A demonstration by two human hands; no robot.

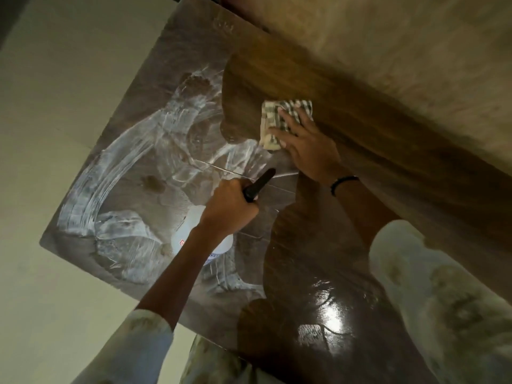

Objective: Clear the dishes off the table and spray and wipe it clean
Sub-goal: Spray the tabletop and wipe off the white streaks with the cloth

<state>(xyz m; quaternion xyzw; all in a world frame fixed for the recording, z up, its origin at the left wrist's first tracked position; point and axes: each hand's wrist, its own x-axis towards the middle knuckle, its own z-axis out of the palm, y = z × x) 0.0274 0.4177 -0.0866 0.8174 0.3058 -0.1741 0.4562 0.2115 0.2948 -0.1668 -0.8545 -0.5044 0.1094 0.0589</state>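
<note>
pale floor (55, 92) left of table; black wristband (343, 182); light patterned sleeves (443, 286).

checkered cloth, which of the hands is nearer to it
Right. The right hand presses flat on the checkered cloth; the left hand grips the spray bottle, apart from the cloth.

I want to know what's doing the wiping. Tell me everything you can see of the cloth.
The cloth is a small folded rag, pale cream with a dark checked pattern, soft woven fabric by its look. It lies flat on the wooden table, near its far side, at the edge of the white streaked smears. The right hand presses on it with spread fingers, covering its near part. Nothing else touches it.
</note>
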